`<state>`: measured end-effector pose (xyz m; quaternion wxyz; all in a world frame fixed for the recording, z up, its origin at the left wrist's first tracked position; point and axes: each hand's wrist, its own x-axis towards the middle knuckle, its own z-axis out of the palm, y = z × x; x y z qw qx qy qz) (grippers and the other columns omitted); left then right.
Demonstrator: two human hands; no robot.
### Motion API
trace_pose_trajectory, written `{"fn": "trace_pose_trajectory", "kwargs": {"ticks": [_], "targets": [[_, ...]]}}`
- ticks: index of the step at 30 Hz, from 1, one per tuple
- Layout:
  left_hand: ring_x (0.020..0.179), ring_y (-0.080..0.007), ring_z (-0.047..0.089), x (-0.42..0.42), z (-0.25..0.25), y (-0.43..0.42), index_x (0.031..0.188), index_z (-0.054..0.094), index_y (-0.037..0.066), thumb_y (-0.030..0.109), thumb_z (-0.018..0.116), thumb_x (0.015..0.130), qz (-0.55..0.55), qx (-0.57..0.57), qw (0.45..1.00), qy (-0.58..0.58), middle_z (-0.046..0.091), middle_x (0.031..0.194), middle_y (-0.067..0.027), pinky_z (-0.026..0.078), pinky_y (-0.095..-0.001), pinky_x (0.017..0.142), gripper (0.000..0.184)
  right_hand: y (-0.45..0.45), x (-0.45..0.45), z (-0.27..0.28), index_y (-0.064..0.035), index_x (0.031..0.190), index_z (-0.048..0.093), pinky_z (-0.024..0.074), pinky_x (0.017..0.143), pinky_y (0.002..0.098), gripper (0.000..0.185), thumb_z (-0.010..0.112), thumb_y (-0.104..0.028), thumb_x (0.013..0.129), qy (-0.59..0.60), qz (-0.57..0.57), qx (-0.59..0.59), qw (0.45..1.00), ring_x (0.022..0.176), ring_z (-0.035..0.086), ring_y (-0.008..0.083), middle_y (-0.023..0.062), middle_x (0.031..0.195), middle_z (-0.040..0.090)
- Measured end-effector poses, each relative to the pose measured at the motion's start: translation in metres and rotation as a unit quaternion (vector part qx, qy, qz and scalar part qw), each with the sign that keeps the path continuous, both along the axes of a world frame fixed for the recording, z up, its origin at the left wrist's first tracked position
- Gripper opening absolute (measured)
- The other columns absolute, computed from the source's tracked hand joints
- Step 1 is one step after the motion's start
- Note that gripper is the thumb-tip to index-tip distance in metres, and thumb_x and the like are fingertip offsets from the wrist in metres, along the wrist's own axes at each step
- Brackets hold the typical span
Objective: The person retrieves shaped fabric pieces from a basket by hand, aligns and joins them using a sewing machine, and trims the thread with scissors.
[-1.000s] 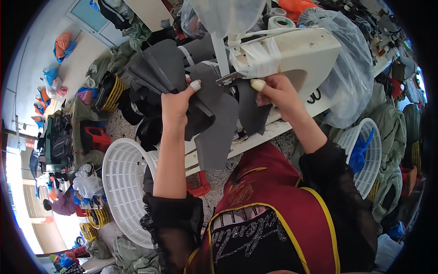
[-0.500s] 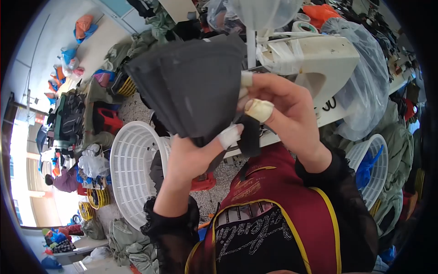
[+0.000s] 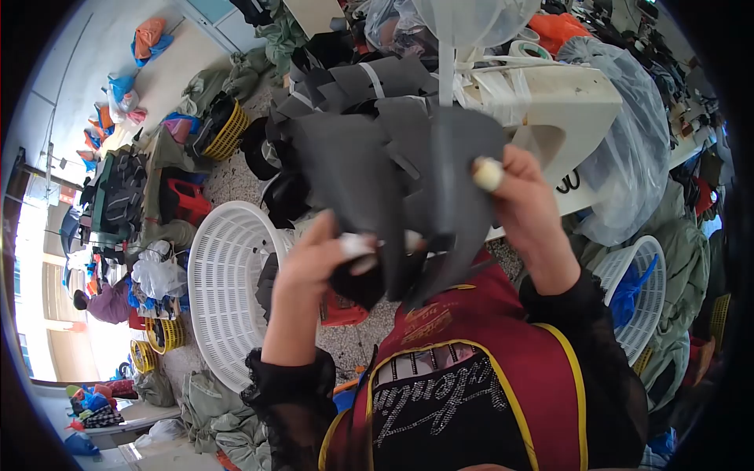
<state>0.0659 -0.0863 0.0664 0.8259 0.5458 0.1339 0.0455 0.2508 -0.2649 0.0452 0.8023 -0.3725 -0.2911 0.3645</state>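
Observation:
My left hand (image 3: 310,255), its thumb wrapped in white tape, is closed on one side of a dark grey fabric piece (image 3: 345,161). My right hand (image 3: 530,200), with a pale cover on the thumb, grips another dark grey fabric panel (image 3: 463,165) at its right edge. The two panels stand spread apart in front of my chest, with narrower strips between them. Motion smears their lower ends, so whether they are joined cannot be told. Behind them lie bundles of similar dark grey pieces (image 3: 369,82), tied with white bands.
A white sewing machine (image 3: 585,90) stands at the upper right, with clear plastic sheeting (image 3: 628,149) beside it. White plastic baskets stand left (image 3: 228,294) and right (image 3: 648,298); the right one holds something blue. A red stool (image 3: 184,200) and yellow baskets are further left.
The dark grey piece, earlier held together as one broad shape, is now spread into two panels. My right hand has moved right and down, away from my left, uncovering the bundles behind.

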Motion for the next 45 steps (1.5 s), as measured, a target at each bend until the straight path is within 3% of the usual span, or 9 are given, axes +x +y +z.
{"fn": "trace_pose_trajectory", "kwargs": {"ticks": [5, 11, 15, 18, 21, 22, 24, 31, 45], "targets": [[0.076, -0.0213, 0.061, 0.001, 0.000, 0.021, 0.092, 0.050, -0.001, 0.008, 0.054, 0.083, 0.039, -0.091, 0.988, -0.116, 0.058, 0.099, -0.0272, 0.051, -0.0300, 0.062, 0.013, -0.016, -0.010, 0.008, -0.0009, 0.094, 0.060, 0.0449, 0.067, 0.0207, 0.015, 0.057, -0.012, 0.084, 0.068, 0.116, -0.029, 0.990, 0.074, 0.058, 0.0070, 0.0030, 0.084, 0.063], [0.055, -0.0081, 0.051, 0.029, 0.004, -0.022, 0.082, 0.047, 0.005, 0.017, 0.057, 0.085, 0.148, 0.105, 0.982, -0.040, 0.057, 0.071, -0.0043, 0.041, -0.0178, 0.050, 0.015, -0.013, -0.018, -0.007, 0.0011, 0.096, 0.060, 0.0451, 0.062, 0.0196, 0.018, 0.057, -0.011, 0.083, 0.107, 0.195, -0.058, 0.973, 0.072, 0.059, 0.0080, 0.0042, 0.086, 0.063], [0.071, -0.0143, 0.056, 0.032, -0.011, -0.009, 0.095, 0.052, -0.001, 0.004, 0.061, 0.077, 0.002, 0.172, 0.977, -0.123, 0.057, 0.090, -0.0112, 0.046, -0.0244, 0.061, 0.021, -0.016, -0.016, -0.011, 0.0018, 0.095, 0.060, 0.0450, 0.060, 0.0192, 0.018, 0.057, -0.011, 0.083, 0.168, 0.196, -0.018, 0.966, 0.070, 0.059, 0.0086, 0.0049, 0.085, 0.064], [0.066, -0.0127, 0.050, 0.039, -0.008, -0.011, 0.090, 0.054, 0.000, 0.006, 0.066, 0.072, -0.012, 0.049, 0.991, -0.127, 0.049, 0.078, -0.0039, 0.044, -0.0283, 0.058, 0.022, -0.014, -0.014, -0.013, 0.0016, 0.094, 0.061, 0.0457, 0.060, 0.0196, 0.017, 0.058, -0.011, 0.083, 0.203, 0.190, -0.013, 0.960, 0.072, 0.060, 0.0084, 0.0046, 0.084, 0.064], [0.061, -0.0049, 0.047, 0.051, -0.010, -0.015, 0.085, 0.051, 0.005, -0.002, 0.067, 0.067, 0.117, 0.202, 0.971, -0.045, 0.040, 0.071, 0.0031, 0.040, -0.0187, 0.054, 0.025, -0.021, -0.002, -0.011, 0.0014, 0.094, 0.061, 0.0466, 0.061, 0.0199, 0.017, 0.057, -0.012, 0.083, 0.086, 0.090, -0.101, 0.987, 0.071, 0.060, 0.0085, 0.0042, 0.081, 0.064], [0.065, -0.0043, 0.047, 0.052, -0.010, -0.013, 0.082, 0.053, 0.007, 0.000, 0.069, 0.068, 0.099, 0.449, 0.888, 0.035, 0.046, 0.073, 0.0024, 0.041, -0.0197, 0.055, 0.023, -0.022, 0.002, -0.014, 0.0009, 0.092, 0.061, 0.0464, 0.060, 0.0200, 0.016, 0.056, -0.012, 0.084, 0.095, 0.058, -0.105, 0.988, 0.069, 0.060, 0.0081, 0.0040, 0.080, 0.064], [0.065, -0.0051, 0.049, 0.058, -0.025, -0.007, 0.081, 0.055, 0.008, 0.002, 0.072, 0.067, 0.139, 0.469, 0.872, -0.004, 0.050, 0.075, 0.0018, 0.042, -0.0206, 0.055, 0.022, -0.025, 0.012, -0.020, -0.0002, 0.089, 0.061, 0.0458, 0.058, 0.0201, 0.015, 0.055, -0.012, 0.084, 0.105, 0.000, -0.122, 0.987, 0.066, 0.059, 0.0076, 0.0035, 0.078, 0.063], [0.069, -0.0125, 0.056, 0.074, -0.028, -0.014, 0.085, 0.060, 0.003, 0.006, 0.066, 0.074, 0.199, 0.087, 0.976, 0.019, 0.058, 0.078, -0.0035, 0.045, -0.0258, 0.059, 0.013, -0.025, 0.029, -0.022, -0.0011, 0.084, 0.060, 0.0461, 0.055, 0.0201, 0.011, 0.054, -0.010, 0.084, 0.156, 0.003, -0.105, 0.982, 0.063, 0.059, 0.0075, 0.0027, 0.075, 0.062], [0.064, -0.0097, 0.053, 0.078, -0.027, -0.019, 0.083, 0.058, 0.004, 0.005, 0.070, 0.072, 0.192, 0.106, 0.976, -0.008, 0.056, 0.072, -0.0011, 0.044, -0.0237, 0.056, 0.016, -0.038, 0.028, -0.033, 0.0010, 0.085, 0.063, 0.0431, 0.059, 0.0179, 0.018, 0.061, -0.016, 0.080, -0.028, 0.079, -0.228, 0.970, 0.062, 0.056, 0.0042, 0.0003, 0.072, 0.061]]}}
